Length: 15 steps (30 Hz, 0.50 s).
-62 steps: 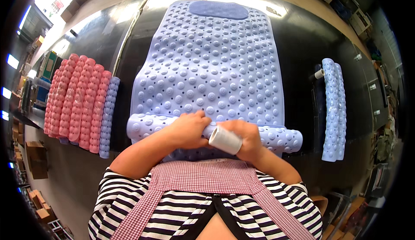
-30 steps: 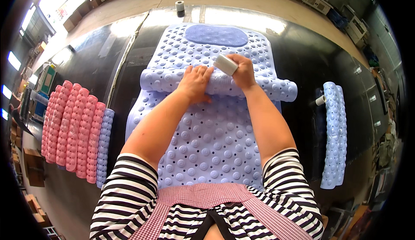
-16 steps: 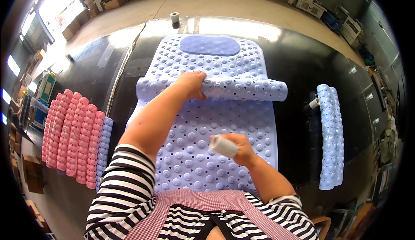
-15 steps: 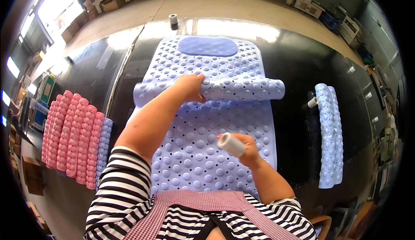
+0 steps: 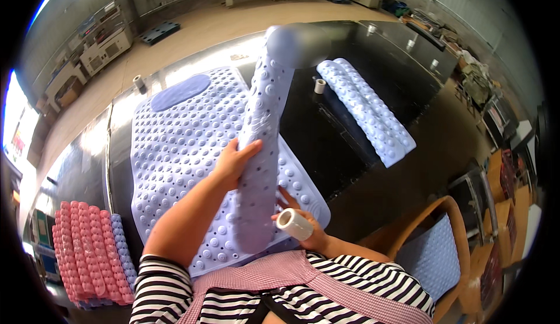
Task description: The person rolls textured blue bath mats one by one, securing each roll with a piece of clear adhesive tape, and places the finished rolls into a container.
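Rolled mat upright in left hand grip

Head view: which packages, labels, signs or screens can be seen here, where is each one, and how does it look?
No clear package, label, sign or screen shows.
Nearest to packing material: tape roll, white, cylindrical, in the right hand beside the rolled mat.
Second tape roll, small, pale, on the black table by a rolled blue mat.
Third roll, small, pale, at the table's far edge.
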Each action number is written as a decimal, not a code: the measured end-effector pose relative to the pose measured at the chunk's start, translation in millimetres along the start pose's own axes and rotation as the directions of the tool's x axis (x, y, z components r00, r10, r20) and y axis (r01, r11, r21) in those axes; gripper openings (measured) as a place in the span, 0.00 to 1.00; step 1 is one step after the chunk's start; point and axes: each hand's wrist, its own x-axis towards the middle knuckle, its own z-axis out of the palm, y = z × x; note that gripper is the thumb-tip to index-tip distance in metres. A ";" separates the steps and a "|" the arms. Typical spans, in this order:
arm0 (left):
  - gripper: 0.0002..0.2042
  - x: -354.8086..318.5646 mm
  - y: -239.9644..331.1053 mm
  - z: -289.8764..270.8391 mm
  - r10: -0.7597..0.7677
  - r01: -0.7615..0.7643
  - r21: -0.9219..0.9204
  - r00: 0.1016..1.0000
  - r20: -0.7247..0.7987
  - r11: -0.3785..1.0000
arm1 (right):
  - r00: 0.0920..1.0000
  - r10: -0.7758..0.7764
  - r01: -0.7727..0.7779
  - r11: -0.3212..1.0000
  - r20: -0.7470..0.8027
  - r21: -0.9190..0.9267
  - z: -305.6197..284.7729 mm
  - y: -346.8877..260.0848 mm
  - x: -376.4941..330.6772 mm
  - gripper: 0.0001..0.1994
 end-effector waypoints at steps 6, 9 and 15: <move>0.31 7.9 -22.7 148.0 0.170 -0.167 -0.252 0.985 -0.008 0.953 | 0.813 -0.477 0.295 0.832 -0.334 -0.470 -21.8 -32.8 -111.1 0.16; 0.33 13.3 -33.0 224.5 0.200 -0.169 -0.363 0.978 0.050 0.916 | 0.617 -0.692 0.248 0.624 -0.376 -0.741 -41.7 -57.1 -142.4 0.21; 0.33 54.8 -36.1 326.0 0.331 -0.213 -0.337 0.878 0.345 0.917 | 0.281 -0.717 0.440 0.687 -0.638 -0.578 -146.9 -154.1 -139.4 0.20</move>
